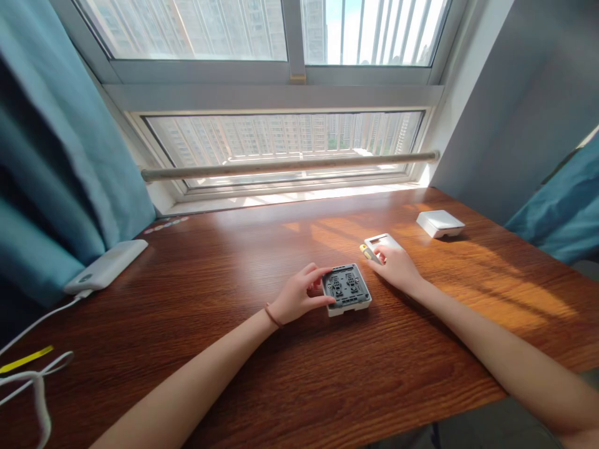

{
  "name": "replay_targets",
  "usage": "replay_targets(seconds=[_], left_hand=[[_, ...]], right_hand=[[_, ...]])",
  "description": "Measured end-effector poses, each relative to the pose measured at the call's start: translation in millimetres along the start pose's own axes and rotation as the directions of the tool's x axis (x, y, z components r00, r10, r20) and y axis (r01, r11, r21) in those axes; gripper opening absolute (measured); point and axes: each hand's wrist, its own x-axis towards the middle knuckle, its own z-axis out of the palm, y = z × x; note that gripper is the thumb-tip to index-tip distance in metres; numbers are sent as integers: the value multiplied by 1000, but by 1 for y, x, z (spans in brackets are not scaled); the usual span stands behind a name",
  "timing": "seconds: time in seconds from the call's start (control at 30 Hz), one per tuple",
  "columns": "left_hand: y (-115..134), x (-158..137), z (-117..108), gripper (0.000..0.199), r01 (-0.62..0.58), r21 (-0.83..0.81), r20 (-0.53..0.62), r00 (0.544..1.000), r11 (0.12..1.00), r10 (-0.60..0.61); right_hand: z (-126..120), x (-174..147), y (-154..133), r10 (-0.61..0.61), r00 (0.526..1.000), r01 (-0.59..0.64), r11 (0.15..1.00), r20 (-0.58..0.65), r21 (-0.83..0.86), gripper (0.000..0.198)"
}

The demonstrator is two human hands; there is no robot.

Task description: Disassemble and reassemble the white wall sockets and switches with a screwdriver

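A square wall switch (347, 286) lies on the wooden table with its dark grey inner face upward, set in a white housing. My left hand (302, 294) grips its left side, with the fingers at the far edge and the thumb at the near edge. Just beyond and to the right, my right hand (394, 267) is closed around a short yellow-and-grey tool (369, 253), whose exact kind I cannot make out. Partly hidden behind that hand is a white plate with an opening, probably a switch cover (384, 239).
A white box-like switch (440, 222) sits at the back right. On the left lie a white power strip or adapter (107, 265), a white cable (40, 386) and a yellow strip (27, 360). The table (224, 262) ends at the window sill; a blue curtain (70, 131) hangs left.
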Motion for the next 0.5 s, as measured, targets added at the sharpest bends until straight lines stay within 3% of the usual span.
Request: replay_targets(seconds=[0.2,0.5], left_hand=[[-1,0,6,55,12,112,-35,999,994,-8],[1,-1,9,49,-29,212,-53,998,977,41]], right_hand=[[5,-5,-10,-2,1000,7,986,31,-166,25],[6,-7,-11,8,997,12,967,76,-255,31]])
